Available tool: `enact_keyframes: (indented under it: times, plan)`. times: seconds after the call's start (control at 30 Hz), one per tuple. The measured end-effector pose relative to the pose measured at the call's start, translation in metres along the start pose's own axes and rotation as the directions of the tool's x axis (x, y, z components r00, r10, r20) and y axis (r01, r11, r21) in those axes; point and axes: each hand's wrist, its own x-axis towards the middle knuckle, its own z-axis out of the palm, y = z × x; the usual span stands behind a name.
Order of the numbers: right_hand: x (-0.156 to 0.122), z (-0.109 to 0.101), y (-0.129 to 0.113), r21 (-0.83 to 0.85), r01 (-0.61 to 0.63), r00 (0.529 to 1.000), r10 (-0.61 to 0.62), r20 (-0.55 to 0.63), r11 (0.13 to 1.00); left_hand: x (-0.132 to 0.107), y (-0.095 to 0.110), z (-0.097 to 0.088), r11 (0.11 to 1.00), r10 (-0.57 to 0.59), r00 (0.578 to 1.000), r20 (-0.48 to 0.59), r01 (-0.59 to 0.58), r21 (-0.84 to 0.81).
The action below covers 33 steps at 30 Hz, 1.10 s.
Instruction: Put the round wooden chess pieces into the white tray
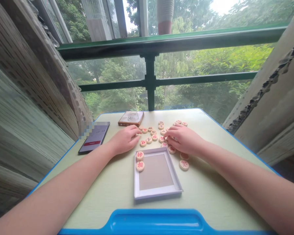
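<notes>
Round wooden Chinese chess pieces (155,137) with red or dark characters lie scattered in the middle of the table. My left hand (125,140) rests at their left side, fingers loosely bent and apart, fingertips beside the nearest pieces, with nothing seen in it. My right hand (185,138) reaches over the right part of the scatter. Its fingers are spread and touch pieces there, and the palm hides some of them. Nearer to me lies a shallow white box tray (158,195). Two red-character pieces, one (139,155) above the other (140,166), sit along its left side.
A phone (95,138) lies at the table's left edge. Toward the back is a flat brown-sided box (131,118) with a printed top. The table (107,195) has a blue rim and a blue front tray (156,220). Curtains flank it, with a green railing (173,40) behind.
</notes>
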Motion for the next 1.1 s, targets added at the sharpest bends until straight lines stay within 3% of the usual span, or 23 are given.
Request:
enact_keyframes:
  times: [0.27,0.43,0.63,0.8,0.93,1.1]
  plan:
    - [-0.003,-0.003,-0.001,0.023,0.022,0.999,-0.023,0.038,0.999,0.001,0.004,0.000,0.999,0.029,0.999,0.016,-0.029,-0.036]
    - [-0.002,0.000,0.001,0.012,0.038,0.999,-0.038,0.012,0.999,0.003,-0.002,0.003,0.995,-0.041,0.998,-0.050,0.036,-0.095]
    - [-0.003,0.001,-0.001,0.036,0.079,0.997,-0.079,-0.001,0.996,0.003,0.000,0.001,0.996,-0.061,0.998,-0.005,0.061,-0.070]
    - [-0.003,0.001,-0.001,0.028,0.079,0.997,-0.079,0.015,0.997,0.002,-0.003,0.004,0.979,-0.016,1.000,-0.017,0.012,-0.205]
    - [-0.003,-0.001,-0.003,0.057,0.101,0.995,-0.102,0.013,0.993,0.002,-0.008,0.007,0.956,-0.129,0.991,-0.044,0.113,-0.271]
    - [-0.005,-0.004,-0.003,0.099,0.121,0.991,-0.126,0.049,0.988,0.003,-0.010,0.007,0.970,-0.184,0.981,-0.056,0.172,-0.172]
